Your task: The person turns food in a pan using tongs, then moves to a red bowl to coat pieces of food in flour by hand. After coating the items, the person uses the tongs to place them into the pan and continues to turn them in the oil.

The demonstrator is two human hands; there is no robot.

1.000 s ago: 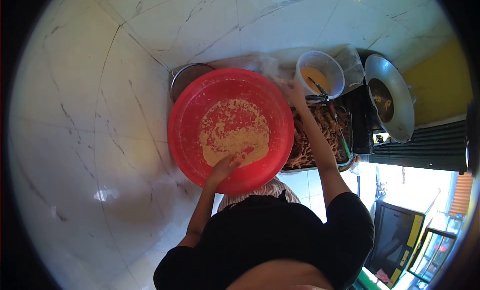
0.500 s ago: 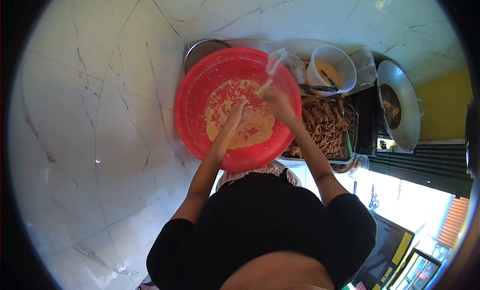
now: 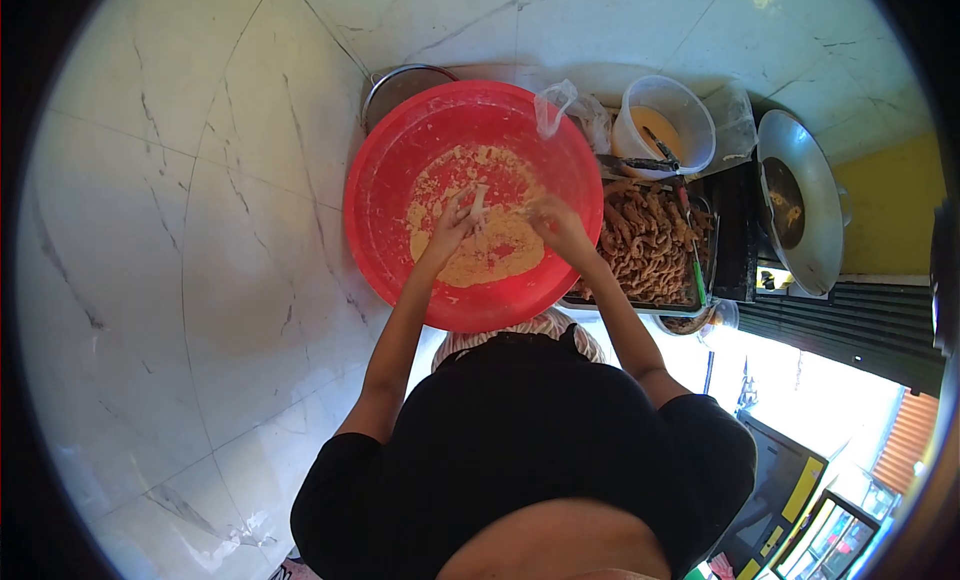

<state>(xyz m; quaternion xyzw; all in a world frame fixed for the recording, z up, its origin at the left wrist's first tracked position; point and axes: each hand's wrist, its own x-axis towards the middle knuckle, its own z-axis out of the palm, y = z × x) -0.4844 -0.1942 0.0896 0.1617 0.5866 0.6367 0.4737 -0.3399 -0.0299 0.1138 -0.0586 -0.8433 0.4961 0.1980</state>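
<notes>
Well inside the red basin's rim (image 3: 356, 202), both hands (image 3: 455, 227) sit apart, spread or pinching unclear.

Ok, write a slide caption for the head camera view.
Left hand and right hand over powder in a red basin, beside a tray heaped with brown strips.

Round plastic basin (image 3: 375, 240) is solid red; loose crumbly powder (image 3: 480, 272) in it yellow-orange. Long meat-like strips (image 3: 645, 245) are brown. Round plastic tub (image 3: 658, 93) is translucent whitish, its smooth liquid (image 3: 650, 127) pale orange. Round metal wok (image 3: 800, 138) silver-grey. Short-sleeved fabric shirt (image 3: 530, 420) plain black. Glossy wall tiles (image 3: 250, 280) whitish, grey-veined marble pattern. Flat wall panel (image 3: 890, 210) yellow; ridged sheet (image 3: 850, 325) dark green.
</notes>
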